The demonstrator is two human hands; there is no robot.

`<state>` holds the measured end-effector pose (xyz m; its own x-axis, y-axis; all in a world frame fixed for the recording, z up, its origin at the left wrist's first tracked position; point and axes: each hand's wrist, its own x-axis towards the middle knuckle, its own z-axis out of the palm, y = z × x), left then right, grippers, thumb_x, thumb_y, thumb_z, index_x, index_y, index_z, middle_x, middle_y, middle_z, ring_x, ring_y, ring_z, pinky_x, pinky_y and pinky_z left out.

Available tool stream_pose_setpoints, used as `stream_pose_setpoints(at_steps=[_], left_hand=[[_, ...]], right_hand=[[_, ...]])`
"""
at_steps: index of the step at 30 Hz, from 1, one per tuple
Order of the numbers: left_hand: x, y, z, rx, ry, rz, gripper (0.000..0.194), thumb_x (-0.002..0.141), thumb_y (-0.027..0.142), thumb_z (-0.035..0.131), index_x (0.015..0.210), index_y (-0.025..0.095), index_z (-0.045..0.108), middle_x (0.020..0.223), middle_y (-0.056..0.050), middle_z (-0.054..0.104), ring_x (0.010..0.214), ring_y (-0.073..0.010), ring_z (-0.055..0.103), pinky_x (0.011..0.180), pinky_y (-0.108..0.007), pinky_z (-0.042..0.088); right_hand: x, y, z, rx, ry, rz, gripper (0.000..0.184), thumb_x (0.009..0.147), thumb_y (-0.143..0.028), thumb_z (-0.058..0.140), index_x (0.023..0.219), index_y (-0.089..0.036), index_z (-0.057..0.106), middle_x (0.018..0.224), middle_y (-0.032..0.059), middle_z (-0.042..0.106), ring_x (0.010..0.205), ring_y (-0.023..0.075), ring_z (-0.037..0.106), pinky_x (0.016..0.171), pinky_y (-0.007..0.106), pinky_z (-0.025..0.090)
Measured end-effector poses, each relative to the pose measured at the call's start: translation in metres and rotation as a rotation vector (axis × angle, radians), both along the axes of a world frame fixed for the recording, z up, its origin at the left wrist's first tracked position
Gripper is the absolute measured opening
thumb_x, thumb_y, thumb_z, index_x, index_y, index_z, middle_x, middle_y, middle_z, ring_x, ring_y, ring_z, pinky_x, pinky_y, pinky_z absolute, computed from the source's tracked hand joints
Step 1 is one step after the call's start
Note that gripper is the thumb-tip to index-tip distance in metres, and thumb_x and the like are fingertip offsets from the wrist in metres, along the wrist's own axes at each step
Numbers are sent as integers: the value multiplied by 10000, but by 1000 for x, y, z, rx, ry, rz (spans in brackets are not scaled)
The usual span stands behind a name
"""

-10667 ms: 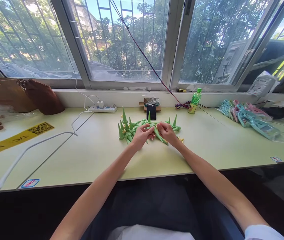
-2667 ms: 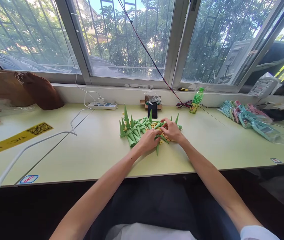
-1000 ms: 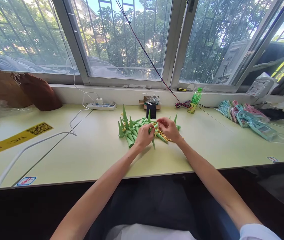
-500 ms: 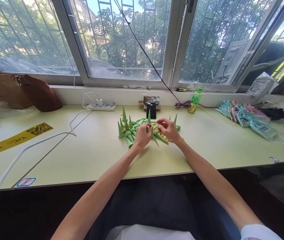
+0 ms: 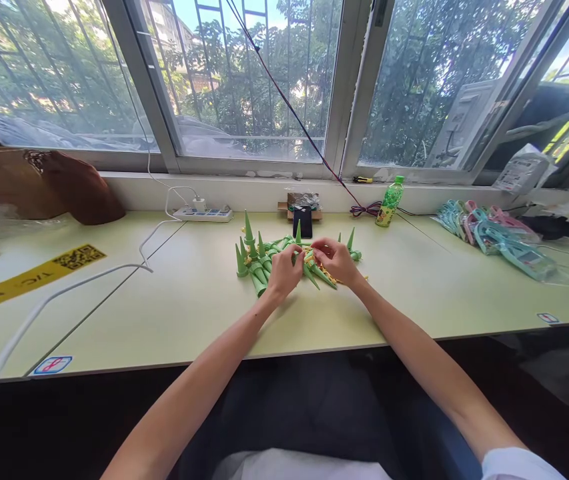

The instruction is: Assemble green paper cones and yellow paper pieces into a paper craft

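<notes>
A heap of green plastic cone spikes (image 5: 259, 260) lies on the pale green table (image 5: 189, 300), some upright, some on their sides, with small yellow pieces (image 5: 337, 277) among them. My left hand (image 5: 284, 270) is curled round a green spike (image 5: 310, 275) whose tip points toward me. My right hand (image 5: 335, 260) pinches a small piece against the spike's wide end; I cannot make that piece out. Both hands meet just in front of the heap.
A black phone (image 5: 303, 221) stands behind the heap. A white power strip (image 5: 203, 214) with a long cable lies to the left, a green bottle (image 5: 387, 202) at the right. Teal and pink packaged items (image 5: 494, 233) lie far right, a brown bag (image 5: 77, 190) far left.
My right hand left the heap and came to the spike in my left hand. Over the last second both hands stay together with only small finger movement.
</notes>
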<state>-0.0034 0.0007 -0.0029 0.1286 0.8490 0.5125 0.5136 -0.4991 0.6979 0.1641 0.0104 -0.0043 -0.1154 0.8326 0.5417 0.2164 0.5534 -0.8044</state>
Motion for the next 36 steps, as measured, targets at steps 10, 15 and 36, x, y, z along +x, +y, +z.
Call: stream_pose_setpoints(at_steps=[10, 15, 36], left_hand=[[0, 0, 2, 29, -37, -1, 173, 940, 323, 519, 908, 206, 641, 663, 17, 605, 451, -119, 512, 531, -267, 396], [0, 1, 2, 53, -20, 15, 165, 937, 314, 526, 907, 203, 644, 680, 11, 618, 468, -117, 506, 562, -269, 405], [0, 2, 0, 58, -10, 6, 172, 946, 322, 523, 916, 206, 646, 668, 14, 608, 503, -131, 532, 595, -273, 422]], right_hand=[[0, 0, 0, 1, -28, 6, 237, 845, -424, 629, 896, -192, 635, 743, 27, 640, 622, 154, 615, 600, 296, 542], [-1, -1, 0, 8, -30, 35, 232, 845, -420, 632, 891, -192, 635, 754, 31, 642, 629, 154, 609, 613, 300, 538], [-3, -2, 1, -3, -39, 44, 237, 835, -432, 643, 878, -199, 636, 755, 33, 653, 616, 154, 605, 608, 307, 539]])
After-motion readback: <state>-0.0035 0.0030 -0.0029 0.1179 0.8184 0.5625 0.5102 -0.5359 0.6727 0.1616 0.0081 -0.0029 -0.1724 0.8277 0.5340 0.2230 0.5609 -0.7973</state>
